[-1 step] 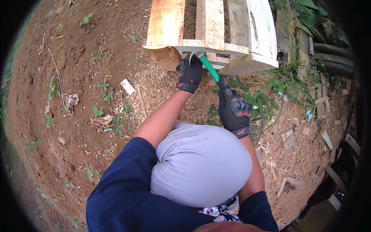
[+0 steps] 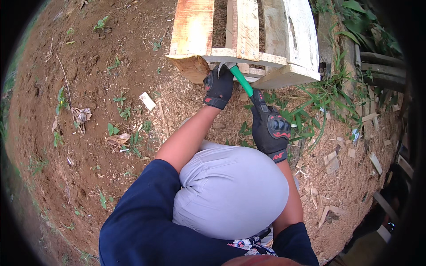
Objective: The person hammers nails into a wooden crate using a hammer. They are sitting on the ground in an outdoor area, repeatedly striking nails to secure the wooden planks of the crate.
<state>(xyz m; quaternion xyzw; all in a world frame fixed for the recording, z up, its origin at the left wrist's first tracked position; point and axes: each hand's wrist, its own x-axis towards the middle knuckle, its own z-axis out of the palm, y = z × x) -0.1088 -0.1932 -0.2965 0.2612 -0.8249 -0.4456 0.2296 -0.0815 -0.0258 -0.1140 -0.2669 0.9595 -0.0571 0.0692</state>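
Note:
A slatted wooden crate (image 2: 247, 37) lies at the top, its open end toward me. My right hand (image 2: 271, 127), in a black glove with red trim, is closed round the green handle of a claw hammer (image 2: 241, 80). The hammer slants up and left, its metal head at the crate's end and its curved claw beside my left hand. Likewise gloved, my left hand (image 2: 218, 88) is bent in at the crate's end, next to a brown bark-edged end board (image 2: 191, 68). Its fingertips are hidden; whatever they grip does not show.
My knee in grey trousers (image 2: 233, 190) rises between my forearms. Sawdust and wood offcuts (image 2: 331, 162) cover the ground at right. Bare soil (image 2: 88, 146) with small weeds lies at left. Green plants (image 2: 330, 95) and stacked boards (image 2: 382, 66) stand beyond the crate's right side.
The crate, hammer and both hands appear slightly lower and farther right in the picture. Both hands keep the same pose.

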